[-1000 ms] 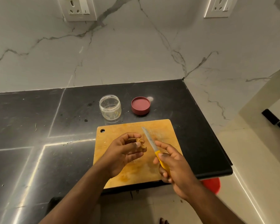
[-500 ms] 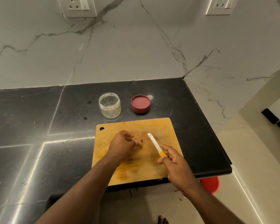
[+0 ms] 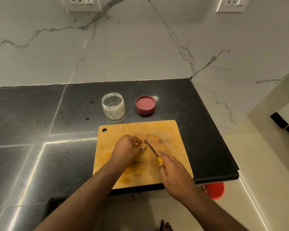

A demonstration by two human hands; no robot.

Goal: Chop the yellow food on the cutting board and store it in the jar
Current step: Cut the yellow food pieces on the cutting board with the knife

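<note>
1. Holding the food (image 3: 141, 145) down on the board (image 3: 172, 134), our left hand (image 3: 128, 150) curls its fingers round the small yellow-brown lump near the board's middle
2. We grip the knife (image 3: 151, 148) in our right hand (image 3: 174, 176), fingers wrapped round the yellow handle, forefinger stretched along the top towards the blade
3. We see the blade slanting up and left across the board, its tip right beside the food and our left fingertips; whether the edge is touching the food we cannot tell
4. We keep the jar (image 3: 113, 105) just behind the board's far left part, upright and uncapped, clear, with a few yellow flecks inside
5. We find the lid (image 3: 145, 105) behind the board too, to the jar's right and apart from it, lying with its hollow side up
6. We note yellow stains on the board, strongest near its front edge
7. We see the counter (image 3: 40, 114) under the board, and a red tub (image 3: 214, 190) on the floor below the board's near right corner
</note>
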